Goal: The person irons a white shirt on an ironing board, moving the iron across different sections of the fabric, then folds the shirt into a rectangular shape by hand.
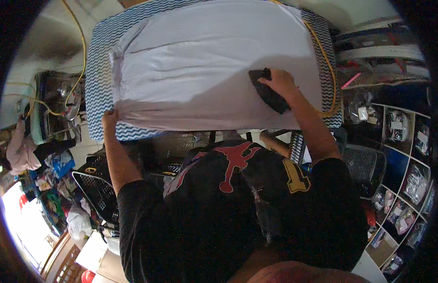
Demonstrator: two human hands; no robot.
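Note:
A white cloth garment or sheet (219, 46) lies spread over a table with a blue-and-white zigzag cover (98, 70). My left hand (110, 118) grips the cloth's near left corner, where the fabric bunches into folds. On the right part of the cloth, my right hand (280, 83) is closed around the handle of a dark clothes iron (270, 93), which rests on the fabric. Wrinkles run across the cloth's left and middle. A yellow cord (326, 60) curves along the right edge of the table.
Black plastic baskets (98, 192) stand below left, near piled clothes and bags. At the right are a dark mesh-backed chair (365, 166) and a white cubby shelf (408, 155) holding plastic-wrapped packets. Another yellow cord (82, 39) hangs at the upper left. A spiral-bound item (296, 146) lies under the table's near edge.

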